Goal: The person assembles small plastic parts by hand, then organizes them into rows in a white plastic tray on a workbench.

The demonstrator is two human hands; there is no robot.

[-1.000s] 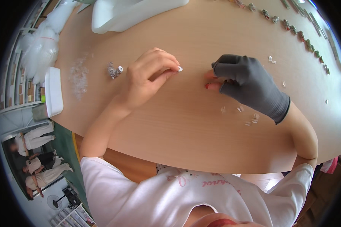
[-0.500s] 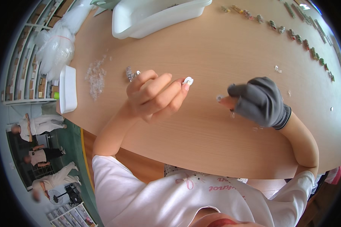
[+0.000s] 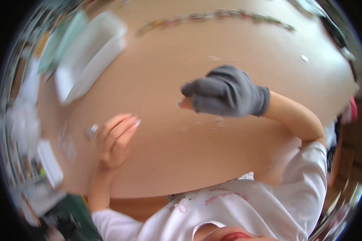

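My bare left hand (image 3: 118, 140) is over the left part of the table, its fingers bent together at the tips. A small white round piece (image 3: 138, 123) shows at those fingertips, blurred. Beside this hand lies a short silvery coil-like stack (image 3: 92, 131). My right hand (image 3: 226, 94) wears a grey glove with bare fingertips and hangs over the middle of the table, thumb and finger pinched. At its tip is a small clear piece (image 3: 178, 104), smeared by motion. Several loose clear pieces (image 3: 218, 123) lie just below the gloved hand.
A long white bin (image 3: 88, 60) and a pale green bin (image 3: 64, 40) stand at the far left. Small coloured stacks (image 3: 229, 13) form a row along the far side. A white tray (image 3: 50, 164) and clear plastic bags (image 3: 24, 124) sit at the left edge.
The view has turned, so the bins now sit farther left and the stacks run across the top. My left hand has drawn away from the gloved right hand; both keep their fingers pinched.
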